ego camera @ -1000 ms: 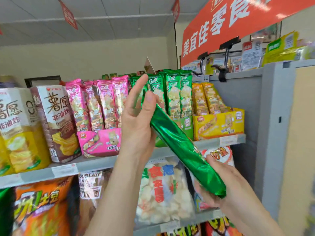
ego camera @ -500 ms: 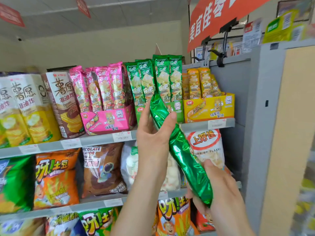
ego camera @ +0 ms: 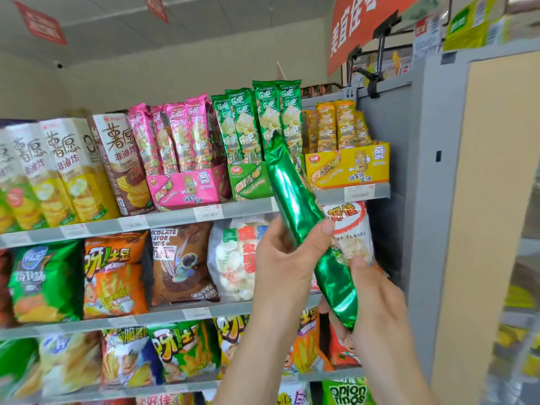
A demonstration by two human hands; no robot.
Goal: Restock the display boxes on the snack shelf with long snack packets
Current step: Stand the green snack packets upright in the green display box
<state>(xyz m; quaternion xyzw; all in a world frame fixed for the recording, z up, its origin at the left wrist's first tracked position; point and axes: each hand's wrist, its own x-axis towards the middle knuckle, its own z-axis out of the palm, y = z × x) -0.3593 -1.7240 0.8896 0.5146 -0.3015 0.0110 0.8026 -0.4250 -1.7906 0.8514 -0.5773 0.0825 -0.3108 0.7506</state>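
Observation:
A long shiny green snack packet (ego camera: 295,194) is held tilted in front of the shelf, its plain back facing me and its top end up by the green display box (ego camera: 248,182). My left hand (ego camera: 286,258) grips its middle, thumb on the right side. My right hand (ego camera: 377,302) holds its lower end. The green box holds several upright green packets (ego camera: 263,118). A pink display box (ego camera: 187,187) stands to its left and a yellow display box (ego camera: 350,168) to its right, both with upright packets.
Tall chip cartons (ego camera: 67,168) fill the top shelf's left part. Lower shelves hold bags of chips and a white shrimp-flakes bag (ego camera: 350,229). A grey shelf end panel (ego camera: 432,200) rises on the right. A red sign (ego camera: 359,27) hangs overhead.
The view has tilted down, so the shelves sit higher in frame. Both hands and the green packet have lowered from the green box's packets to below the shelf edge.

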